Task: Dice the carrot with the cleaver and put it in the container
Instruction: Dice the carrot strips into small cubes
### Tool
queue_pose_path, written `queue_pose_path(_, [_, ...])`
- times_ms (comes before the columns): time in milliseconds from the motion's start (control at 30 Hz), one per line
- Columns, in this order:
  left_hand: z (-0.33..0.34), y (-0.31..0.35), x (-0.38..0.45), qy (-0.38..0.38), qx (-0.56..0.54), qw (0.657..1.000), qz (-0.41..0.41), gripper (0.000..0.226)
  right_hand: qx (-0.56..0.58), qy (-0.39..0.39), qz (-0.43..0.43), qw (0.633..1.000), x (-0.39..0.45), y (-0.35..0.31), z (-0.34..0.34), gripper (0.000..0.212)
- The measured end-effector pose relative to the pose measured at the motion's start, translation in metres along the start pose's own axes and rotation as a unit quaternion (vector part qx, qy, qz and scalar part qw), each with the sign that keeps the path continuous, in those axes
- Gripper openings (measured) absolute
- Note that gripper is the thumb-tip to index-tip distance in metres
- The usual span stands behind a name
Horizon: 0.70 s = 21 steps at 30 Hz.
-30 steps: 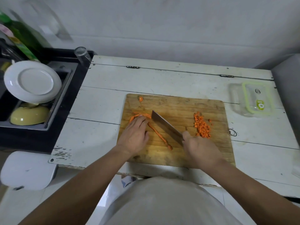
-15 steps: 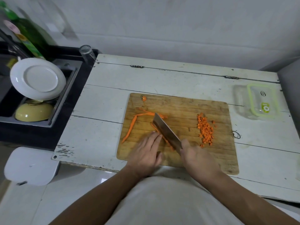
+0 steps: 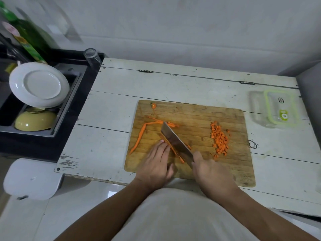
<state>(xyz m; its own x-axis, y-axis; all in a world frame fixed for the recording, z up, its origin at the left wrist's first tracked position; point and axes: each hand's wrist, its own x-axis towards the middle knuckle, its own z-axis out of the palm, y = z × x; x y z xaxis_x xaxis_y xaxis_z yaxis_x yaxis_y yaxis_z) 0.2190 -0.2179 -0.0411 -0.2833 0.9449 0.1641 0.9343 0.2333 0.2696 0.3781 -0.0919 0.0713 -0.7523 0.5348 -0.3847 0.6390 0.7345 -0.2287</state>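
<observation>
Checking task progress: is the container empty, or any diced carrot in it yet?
Looks empty: the container shows only clear plastic and a label; the diced carrot is piled on the cutting board.

This is a home kitchen, modest and well used. A dark sink [image 3: 10,108] is set in a black counter at the left, with a white plate [image 3: 39,85] propped on edge over a yellow bowl [image 3: 35,120] in a metal drain tray. A green bottle [image 3: 26,37] stands behind the sink and an upturned drinking glass [image 3: 92,56] sits at the counter's corner. Beside it is a worn, white-painted wooden table [image 3: 173,84] with chipped edges, pushed against a plain pale wall. On it lie a scored wooden cutting board [image 3: 199,117] carrying diced carrot [image 3: 219,139], and a clear food container with a green-rimmed lid [image 3: 278,108].
</observation>
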Motion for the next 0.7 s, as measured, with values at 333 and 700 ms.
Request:
queue_pose_path(333, [-0.001,-0.003,-0.002,0.016,0.013,0.998,0.055,0.057,-0.006,-0.006,0.002,1.0,0.001,-0.007,0.01,0.02])
queue_pose_path(700, [-0.001,-0.003,-0.003,0.011,0.019,0.998,0.058,0.058,-0.002,0.011,-0.01,1.0,0.003,-0.008,0.012,0.024])
